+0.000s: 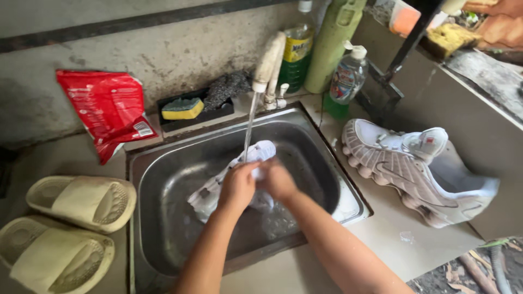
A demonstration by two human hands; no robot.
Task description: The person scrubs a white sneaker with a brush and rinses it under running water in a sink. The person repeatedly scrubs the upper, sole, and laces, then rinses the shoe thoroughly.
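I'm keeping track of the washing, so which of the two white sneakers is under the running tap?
The white sneaker in the sink, gripped by both hands. The other sneaker lies on the counter to the right, untouched.

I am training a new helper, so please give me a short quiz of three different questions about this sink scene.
1. True or false: water runs from the tap onto the white shoe held in the sink.
2. Which pair lies on the counter left of the sink? A) beige slides B) black boots C) red sandals
3. Fill in: the second white sneaker lies on its side to the ______ of the sink.

Key: 1 true. Both the left hand and the right hand have their grip on the shoe. 2 A. 3 right.
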